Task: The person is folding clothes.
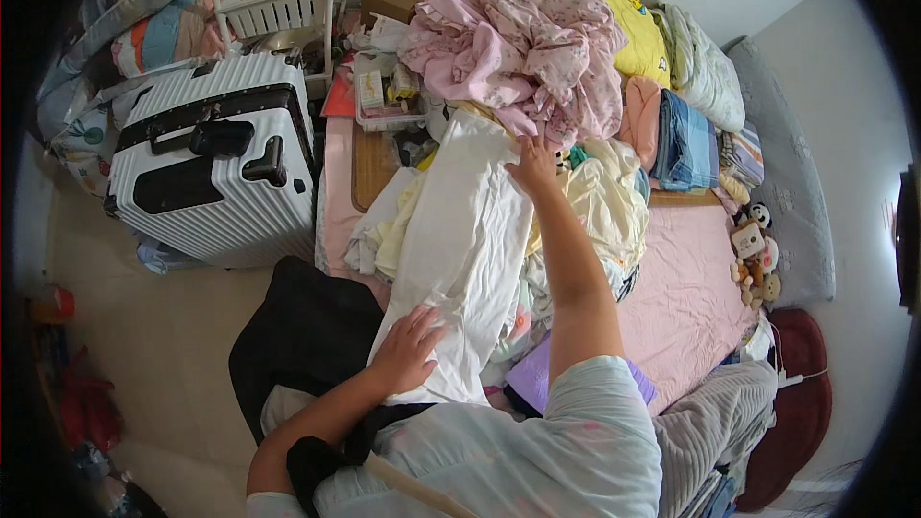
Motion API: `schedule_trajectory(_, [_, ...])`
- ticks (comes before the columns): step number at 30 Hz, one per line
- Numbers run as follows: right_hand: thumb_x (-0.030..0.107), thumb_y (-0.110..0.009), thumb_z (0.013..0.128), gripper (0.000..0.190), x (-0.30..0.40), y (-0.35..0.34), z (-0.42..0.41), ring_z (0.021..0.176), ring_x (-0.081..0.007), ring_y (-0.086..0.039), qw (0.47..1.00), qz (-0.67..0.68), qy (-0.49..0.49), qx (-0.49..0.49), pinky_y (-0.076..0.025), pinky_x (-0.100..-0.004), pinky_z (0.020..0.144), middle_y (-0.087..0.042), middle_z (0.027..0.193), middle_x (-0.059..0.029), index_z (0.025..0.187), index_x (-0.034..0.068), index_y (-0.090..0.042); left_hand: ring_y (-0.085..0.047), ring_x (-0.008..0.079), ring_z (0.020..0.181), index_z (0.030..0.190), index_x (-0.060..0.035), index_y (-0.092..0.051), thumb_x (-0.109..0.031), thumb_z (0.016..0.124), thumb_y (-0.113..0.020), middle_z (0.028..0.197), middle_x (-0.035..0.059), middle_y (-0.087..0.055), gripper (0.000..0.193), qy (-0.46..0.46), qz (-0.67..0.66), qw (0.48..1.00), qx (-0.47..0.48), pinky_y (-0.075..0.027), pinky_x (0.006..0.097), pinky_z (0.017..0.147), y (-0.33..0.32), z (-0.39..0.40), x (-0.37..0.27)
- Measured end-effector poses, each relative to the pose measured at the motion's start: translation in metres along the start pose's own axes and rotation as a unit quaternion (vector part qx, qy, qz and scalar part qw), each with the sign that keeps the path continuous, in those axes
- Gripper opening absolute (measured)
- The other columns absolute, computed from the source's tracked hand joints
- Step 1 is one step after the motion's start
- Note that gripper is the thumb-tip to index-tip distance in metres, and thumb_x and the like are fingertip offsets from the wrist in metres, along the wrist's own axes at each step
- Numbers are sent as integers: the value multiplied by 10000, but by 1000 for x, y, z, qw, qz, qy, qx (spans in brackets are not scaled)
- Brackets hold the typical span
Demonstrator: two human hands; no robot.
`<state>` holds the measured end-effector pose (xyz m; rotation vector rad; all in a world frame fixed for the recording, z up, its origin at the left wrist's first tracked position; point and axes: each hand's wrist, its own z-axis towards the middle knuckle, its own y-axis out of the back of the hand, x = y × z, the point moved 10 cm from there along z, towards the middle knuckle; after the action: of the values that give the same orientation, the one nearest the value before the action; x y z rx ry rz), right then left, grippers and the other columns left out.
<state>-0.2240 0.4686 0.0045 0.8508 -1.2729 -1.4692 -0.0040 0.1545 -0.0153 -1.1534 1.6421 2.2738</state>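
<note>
A long piece of white cloth [460,216], perhaps a garment, lies stretched out over a heap of clothes in front of me. My left hand [409,349] rests flat on its near end, fingers apart. My right hand [534,164] touches the far right edge of the cloth, beside a bunched pink floral fabric [525,50]; its fingertips are partly hard to make out. Cream-coloured clothing [604,194] is piled to the right of the white cloth, and pale yellow cloth [403,212] pokes out at its left.
A white ribbed suitcase [216,187] stands left of the pink-covered bed [691,266]. Folded blue cloth [687,144], a yellow pillow [626,36] and small plush toys [755,252] are at the right. A clear plastic box [388,119] sits at the back; black cloth [309,331] hangs near my left arm.
</note>
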Motion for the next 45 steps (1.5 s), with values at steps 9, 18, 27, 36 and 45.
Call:
schedule_trajectory(9, [261,-704,704,384,-20,-47,33,894,-339,-608,991,70,15,110,-474,-412,773,-626,960,-180,985,43,-559,-334,369,1270,1136,-56,-541,-144,678,-711,1335,173,-377,496,-5,-27,1000,-15,-311,455,1030,3,3,5])
schedule_trajectory(18, [231,-602,783,252,24,12,-1,870,-340,-610,980,114,148,71,-485,-433,737,-621,921,-131,964,64,-551,-497,303,1120,1117,-51,-553,-147,795,-657,1172,146,-532,352,38,-132,982,-129,-394,392,962,41,37,45])
schedule_trajectory(27, [141,-532,765,144,108,45,-168,768,-238,-551,941,3,336,30,-451,-374,660,-501,809,-61,902,98,-527,-524,304,1066,1268,-44,-375,-534,899,-441,1162,165,-510,617,367,-722,579,-88,-443,438,853,24,75,139])
schedule_trajectory(36, [98,-612,703,291,104,53,-217,810,-240,-552,958,106,268,-5,-441,-359,721,-530,863,-69,984,58,-549,-549,242,934,1285,-50,-375,-492,804,-617,1131,130,-516,697,416,-578,700,-45,-453,389,777,24,86,141])
schedule_trajectory(45, [124,-727,665,405,21,71,-225,746,-332,-552,969,199,-97,-111,-447,-411,715,-518,959,-153,989,40,-501,-602,230,871,1254,-50,-403,-125,744,-667,1007,130,-591,579,214,-197,935,-204,-474,333,749,71,106,128])
